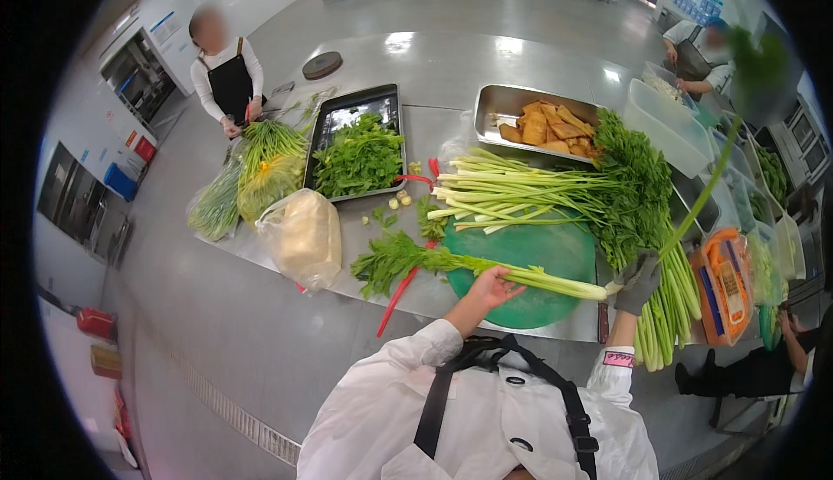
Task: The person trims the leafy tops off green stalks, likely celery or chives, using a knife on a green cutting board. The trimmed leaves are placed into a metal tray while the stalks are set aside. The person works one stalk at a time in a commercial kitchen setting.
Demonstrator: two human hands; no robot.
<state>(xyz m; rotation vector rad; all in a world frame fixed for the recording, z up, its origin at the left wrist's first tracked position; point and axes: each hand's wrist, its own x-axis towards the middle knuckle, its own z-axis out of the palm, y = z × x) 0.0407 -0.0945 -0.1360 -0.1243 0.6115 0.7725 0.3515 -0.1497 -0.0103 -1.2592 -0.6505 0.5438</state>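
Note:
My bare left hand [489,290] is around the middle of a celery bunch [553,280], its fingertips partly spread. The bunch lies level over a round green cutting board [543,307], leaves to the left and pale root end to the right. In a grey glove, my right hand [638,283] is at the root end and grips a single long celery stalk [699,213], which rises towards the upper right, its leafy tip blurred close to the camera. A large pile of celery [520,184] lies beyond the board. More celery stalks [670,311] hang over the table edge beside my right hand.
A knife handle [603,322] sits at the table edge. Around stand a black tray of leaves [398,99], a steel pan of brown pieces [485,132], a bagged pale block [302,239] and a carrot tub [706,307]. Co-workers [231,80] are nearby.

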